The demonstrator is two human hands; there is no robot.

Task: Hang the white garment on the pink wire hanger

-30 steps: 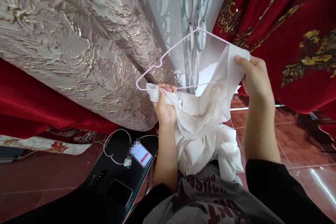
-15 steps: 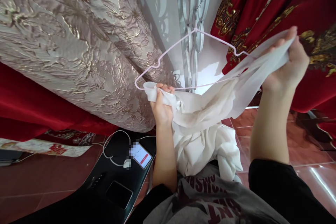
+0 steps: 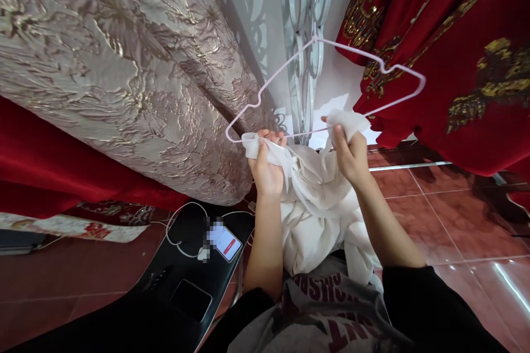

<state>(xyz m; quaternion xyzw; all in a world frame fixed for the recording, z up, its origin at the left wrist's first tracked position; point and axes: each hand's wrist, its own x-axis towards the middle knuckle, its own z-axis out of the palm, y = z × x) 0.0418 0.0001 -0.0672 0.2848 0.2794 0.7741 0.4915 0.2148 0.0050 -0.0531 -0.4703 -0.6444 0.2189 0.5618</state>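
A pale pink wire hanger (image 3: 385, 69) hangs in front of me, its hook up by a white metal frame (image 3: 306, 38). A crumpled white garment (image 3: 318, 215) trails from the hanger's bottom bar down to my lap. My left hand (image 3: 267, 165) is closed on a fold of the garment at the left end of the bottom bar. My right hand (image 3: 350, 151) pinches another fold just below the middle of the bar. The hanger's right shoulder is bare.
A pink and gold brocade dress (image 3: 124, 66) hangs at the left. Red gowns with gold embroidery (image 3: 464, 55) hang at the right. A black stool (image 3: 182, 287) below holds a lit phone (image 3: 223, 242) and a white cable. The floor (image 3: 455, 215) is red tile.
My right hand has come down and left from the hanger's right shoulder to the middle of the bar, taking the white cloth off that shoulder. My left hand has stayed put.
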